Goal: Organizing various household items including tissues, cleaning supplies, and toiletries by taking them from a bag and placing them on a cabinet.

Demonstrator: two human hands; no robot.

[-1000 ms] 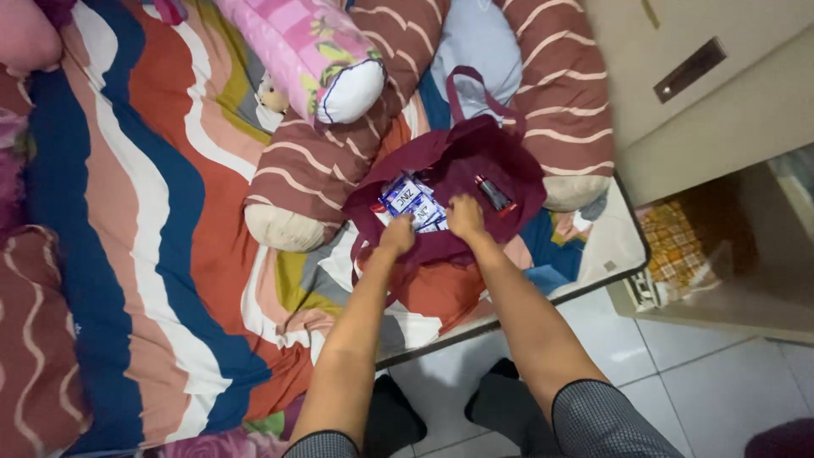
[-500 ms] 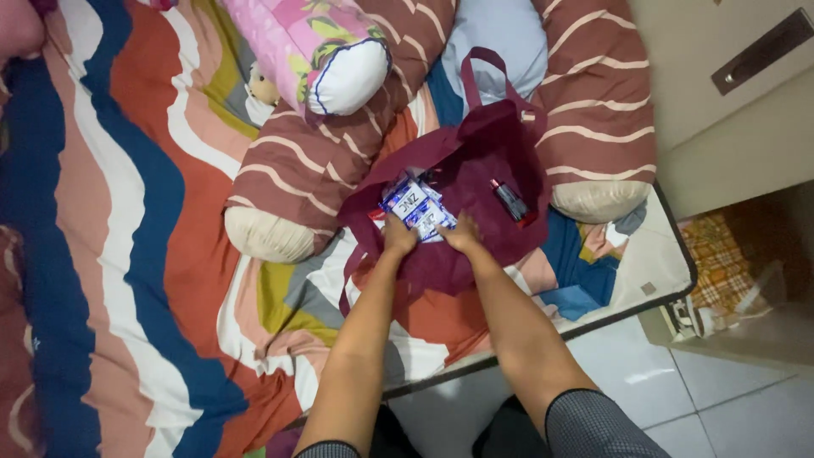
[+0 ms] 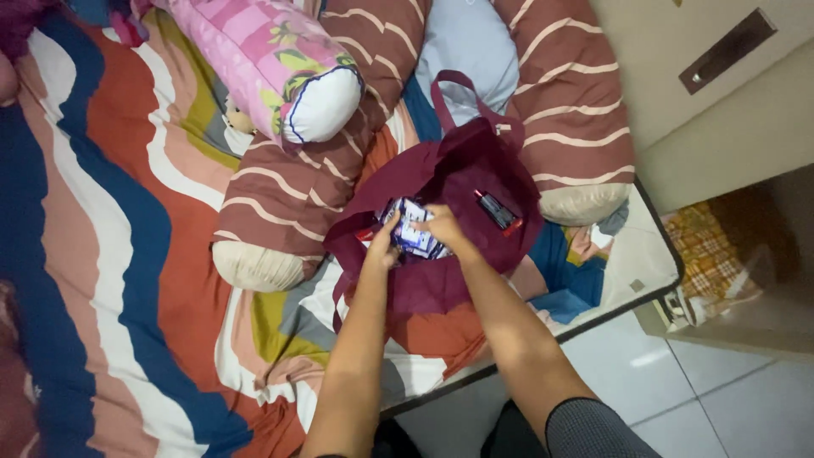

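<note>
Right hand (image 3: 443, 222) gripping blue-white packet (image 3: 413, 236) over mouth of maroon bag (image 3: 458, 182); left hand (image 3: 383, 246) just beside, fingers pinching same packet; red-black item (image 3: 498, 211) beyond right hand, inside bag

Even, moderately bright indoor light; soft glare on floor tiles (image 3: 678, 373); slight motion blur; dim recess at right edge.

Blue-and-white packet (image 3: 413, 235): lower part covered by the fingers (image 3: 434, 217) of both hands. Maroon cloth bag (image 3: 462, 182): interior beyond the fingers in shadow (contents unclear). Small dark red-tipped item (image 3: 498, 211), right of fingers: too small to identify.
</note>
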